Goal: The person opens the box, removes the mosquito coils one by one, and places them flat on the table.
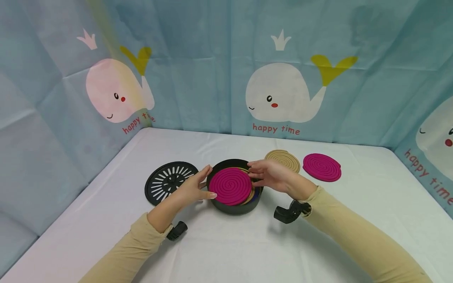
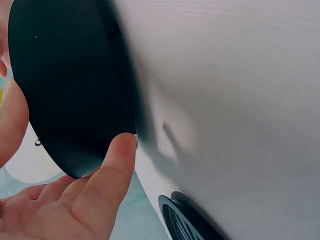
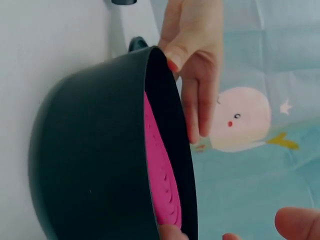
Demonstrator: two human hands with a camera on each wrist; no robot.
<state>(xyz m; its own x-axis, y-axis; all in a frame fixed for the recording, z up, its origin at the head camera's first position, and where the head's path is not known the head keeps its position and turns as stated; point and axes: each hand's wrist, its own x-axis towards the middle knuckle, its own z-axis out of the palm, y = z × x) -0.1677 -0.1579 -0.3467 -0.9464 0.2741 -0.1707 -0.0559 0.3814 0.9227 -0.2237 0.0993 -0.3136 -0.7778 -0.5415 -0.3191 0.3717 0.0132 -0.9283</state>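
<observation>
A pink mosquito coil (image 1: 230, 186) lies on top inside a round black tin (image 1: 235, 209). Under its right edge, tan and blue coils show in part. At the tin's left side is my left hand (image 1: 191, 188), its thumb and fingers spread and touching the rim and outer wall. Over the right rim reaches my right hand (image 1: 274, 177) with loosely extended fingers; in the right wrist view a fingertip (image 3: 171, 233) meets the rim by the pink coil (image 3: 161, 172), while the thumb stands apart. Neither hand visibly grips anything.
A black slotted lid (image 1: 154, 184) lies left of the tin, partly behind my left hand. Behind my right hand lies a tan coil (image 1: 283, 159), with another pink coil (image 1: 322, 167) to its right. A white cloth (image 1: 226, 251) covers the table; a whale-print curtain (image 1: 198, 98) hangs behind.
</observation>
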